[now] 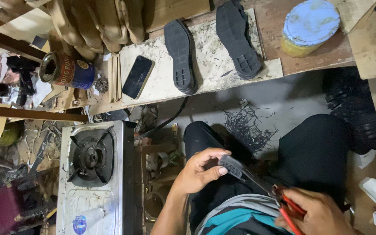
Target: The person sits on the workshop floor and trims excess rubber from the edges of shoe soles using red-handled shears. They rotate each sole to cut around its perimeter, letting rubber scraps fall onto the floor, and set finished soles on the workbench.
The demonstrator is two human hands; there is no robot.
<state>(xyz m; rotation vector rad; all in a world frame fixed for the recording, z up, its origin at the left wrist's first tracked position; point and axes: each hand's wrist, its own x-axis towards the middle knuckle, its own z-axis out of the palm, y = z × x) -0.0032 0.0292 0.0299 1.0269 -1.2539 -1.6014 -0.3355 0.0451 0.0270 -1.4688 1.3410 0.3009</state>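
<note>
Two hands are working over the lap: the left hand (199, 172) is pinching a small black sole piece (231, 165) steady while the right hand (316, 213) is squeezing red-handled scissors (262, 186) against its edge, below the worktop (223, 72) edge carrying two black soles (180, 54).

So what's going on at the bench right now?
A seated person trims a black rubber sole over their lap. The left hand grips the sole while the right hand works red-handled scissors along its edge. Black shavings litter the floor, and two more soles lie on the workboard beside a phone.
</note>
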